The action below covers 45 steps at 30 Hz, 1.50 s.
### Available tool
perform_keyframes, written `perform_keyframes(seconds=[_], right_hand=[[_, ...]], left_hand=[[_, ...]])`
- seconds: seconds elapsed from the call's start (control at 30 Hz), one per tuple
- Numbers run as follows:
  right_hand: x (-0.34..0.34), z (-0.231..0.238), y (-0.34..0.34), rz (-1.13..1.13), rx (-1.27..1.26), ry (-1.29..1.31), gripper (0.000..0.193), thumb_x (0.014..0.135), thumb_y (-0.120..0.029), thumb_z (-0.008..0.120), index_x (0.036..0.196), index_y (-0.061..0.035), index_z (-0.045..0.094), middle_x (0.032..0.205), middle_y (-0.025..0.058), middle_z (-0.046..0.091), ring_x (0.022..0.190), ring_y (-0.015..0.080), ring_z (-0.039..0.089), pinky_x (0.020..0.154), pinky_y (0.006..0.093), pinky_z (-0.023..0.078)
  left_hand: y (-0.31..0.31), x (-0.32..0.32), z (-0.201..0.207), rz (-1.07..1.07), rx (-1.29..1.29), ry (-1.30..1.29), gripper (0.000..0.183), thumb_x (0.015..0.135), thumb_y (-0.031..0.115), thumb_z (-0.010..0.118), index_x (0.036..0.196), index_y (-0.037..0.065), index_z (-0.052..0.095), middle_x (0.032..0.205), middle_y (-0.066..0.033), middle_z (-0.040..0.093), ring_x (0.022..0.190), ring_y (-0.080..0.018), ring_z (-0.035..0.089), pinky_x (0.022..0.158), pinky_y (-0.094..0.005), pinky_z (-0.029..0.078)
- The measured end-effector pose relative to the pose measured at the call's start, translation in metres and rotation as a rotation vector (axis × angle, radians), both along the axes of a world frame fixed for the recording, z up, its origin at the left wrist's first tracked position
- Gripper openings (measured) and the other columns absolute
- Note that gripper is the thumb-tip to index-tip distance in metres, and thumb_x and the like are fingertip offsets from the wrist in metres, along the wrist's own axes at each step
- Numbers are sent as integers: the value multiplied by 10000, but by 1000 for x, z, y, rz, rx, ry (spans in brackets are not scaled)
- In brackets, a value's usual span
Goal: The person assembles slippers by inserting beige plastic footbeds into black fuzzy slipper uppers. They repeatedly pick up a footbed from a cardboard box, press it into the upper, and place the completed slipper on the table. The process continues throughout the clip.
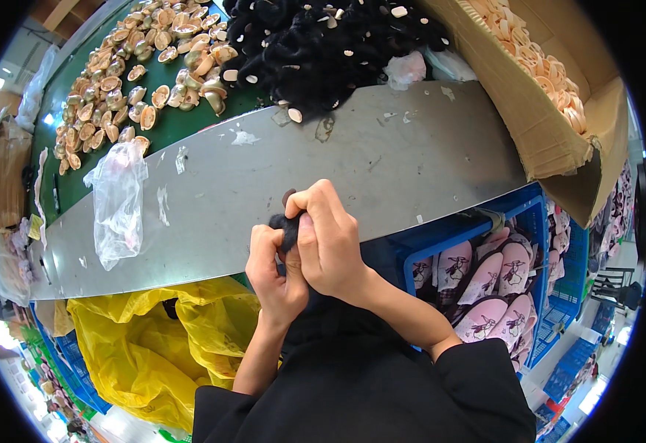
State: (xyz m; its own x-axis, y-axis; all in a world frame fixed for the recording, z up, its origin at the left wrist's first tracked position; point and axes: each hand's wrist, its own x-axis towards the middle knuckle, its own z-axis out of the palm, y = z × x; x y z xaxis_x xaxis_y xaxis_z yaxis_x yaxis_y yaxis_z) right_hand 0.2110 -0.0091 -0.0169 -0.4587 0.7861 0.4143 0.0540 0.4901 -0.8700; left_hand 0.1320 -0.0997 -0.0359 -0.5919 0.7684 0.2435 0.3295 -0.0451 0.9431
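Both my hands meet over the near edge of the grey metal tabletop (382,159). Between their fingertips is a small black fuzzy tuft (287,227), with a dark rounded bit sticking up at its top. My left hand (273,275) is closed, its thumb and curled fingers pinching the tuft from below left. My right hand (328,242) is also closed, thumb and bent index finger gripping it from the right. The fingers hide most of the piece. Beyond them lies a heap of similar black fluffy material (315,55) dotted with pale oval pieces.
Gold-and-peach shell-shaped pieces (109,103) are scattered at far left. A clear plastic bag (116,207) lies left of my hands. A cardboard box (519,103) holds peach pieces at right. Below the table are a yellow bag (146,354) and a blue crate (441,251) of pink slippers (482,317).
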Motion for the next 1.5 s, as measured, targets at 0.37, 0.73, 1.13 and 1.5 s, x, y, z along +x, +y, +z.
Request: perform_keyframes(seconds=[0.37,0.73,1.13,1.5], right_hand=[[-16,-9,25,-314,67,-139,66,1007,-80,541,1066,-50,549,893,138,624,653,351,641,582,421,519],[-112,7,125,19,384,-496,250,896,-295,709,969,-70,628,925,99,689,728,303,711,604,415,548],[-153,-6,136,73,218,-428,265,805,-210,759,1011,-53,703,875,105,699,866,342,696,735,460,572],[48,2,109,8,-724,409,266,1008,-237,624,1160,-29,556,966,121,698,769,167,694,651,282,557]], left_hand=[[-2,-4,11,-167,58,22,144,885,-2,688,862,8,546,747,-88,409,658,-230,366,597,-333,315],[-186,-101,55,1228,-120,367,95,866,20,521,959,30,503,939,-54,474,842,-167,466,774,-291,425],[-110,-112,55,714,126,89,147,845,55,511,990,26,511,925,-46,487,764,-134,452,720,-284,395],[146,-100,66,-329,-3,626,427,735,53,729,1153,38,644,1184,-146,652,1158,-360,571,993,-426,444]])
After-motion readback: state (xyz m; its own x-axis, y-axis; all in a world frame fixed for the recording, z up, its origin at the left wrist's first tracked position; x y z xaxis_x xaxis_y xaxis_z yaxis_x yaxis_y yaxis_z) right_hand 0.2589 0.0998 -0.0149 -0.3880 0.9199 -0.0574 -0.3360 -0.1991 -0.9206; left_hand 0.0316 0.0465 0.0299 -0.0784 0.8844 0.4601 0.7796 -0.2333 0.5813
